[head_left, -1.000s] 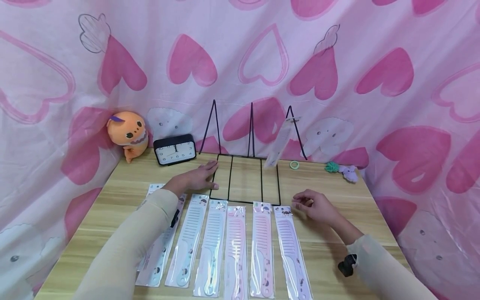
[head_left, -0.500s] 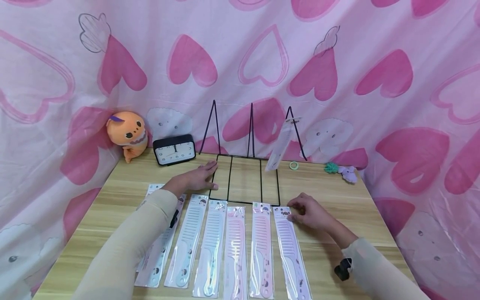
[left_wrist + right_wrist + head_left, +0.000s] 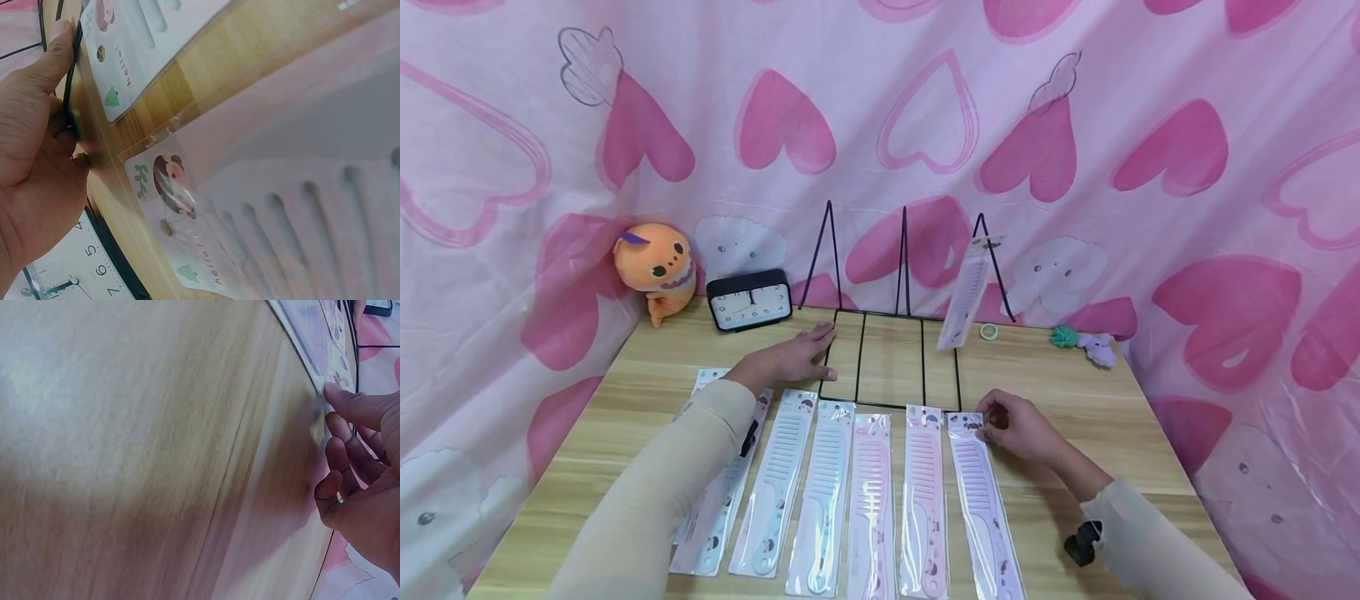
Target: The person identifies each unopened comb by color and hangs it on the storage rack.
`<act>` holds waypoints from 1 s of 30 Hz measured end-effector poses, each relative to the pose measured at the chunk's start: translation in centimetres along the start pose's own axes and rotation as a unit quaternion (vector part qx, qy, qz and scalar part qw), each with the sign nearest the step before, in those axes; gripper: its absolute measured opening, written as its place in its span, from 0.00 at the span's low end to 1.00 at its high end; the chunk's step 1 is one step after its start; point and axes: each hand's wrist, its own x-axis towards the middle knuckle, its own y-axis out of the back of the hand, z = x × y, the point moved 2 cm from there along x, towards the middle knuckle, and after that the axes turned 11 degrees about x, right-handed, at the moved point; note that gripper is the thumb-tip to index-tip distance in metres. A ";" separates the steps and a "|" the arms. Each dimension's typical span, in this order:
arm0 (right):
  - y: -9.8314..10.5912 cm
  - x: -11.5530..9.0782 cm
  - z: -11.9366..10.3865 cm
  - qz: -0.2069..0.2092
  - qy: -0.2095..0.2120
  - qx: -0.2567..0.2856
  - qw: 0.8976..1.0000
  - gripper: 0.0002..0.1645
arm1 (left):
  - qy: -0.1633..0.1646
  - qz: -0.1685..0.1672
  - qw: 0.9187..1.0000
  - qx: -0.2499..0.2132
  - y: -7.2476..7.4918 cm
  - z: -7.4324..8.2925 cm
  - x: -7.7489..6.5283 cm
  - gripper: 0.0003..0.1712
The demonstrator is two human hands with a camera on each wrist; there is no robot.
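Note:
My left hand (image 3: 801,357) lies with straight fingers at the left wire of a black wire display rack (image 3: 859,367), its thumb also by that wire. My right hand (image 3: 1018,425) pinches the top right corner of a packaged purple comb (image 3: 983,500) lying flat at the right end of a row. In the right wrist view the thumb (image 3: 350,403) is on the package's edge. Left of it lie two pink packaged combs (image 3: 922,500) and several pale blue ones (image 3: 778,483). One packaged comb (image 3: 964,292) hangs from the rack's right hook.
Along the back of the wooden table (image 3: 1060,375) stand an orange plush toy (image 3: 657,267) and a black desk clock (image 3: 749,300). A small pale green ring (image 3: 988,332) and green and purple scrunchies (image 3: 1086,343) lie at the back right. A heart-printed curtain (image 3: 880,100) hangs behind.
My right hand has moved left onto the purple comb's package corner and taken hold of it. The hanging comb has swung slightly. My left hand has stayed in place.

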 end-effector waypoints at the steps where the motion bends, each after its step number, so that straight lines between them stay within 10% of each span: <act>1: 0.0 0.0 -0.1 0.000 -0.002 0.008 1.000 0.16 | 0.000 0.000 1.000 0.000 0.0 0.0 0.0 0.58; 30: 5.5 -2.8 -9.1 0.043 0.062 0.123 0.989 0.24 | 0.004 -0.003 1.000 0.002 0.3 0.4 -0.2 0.57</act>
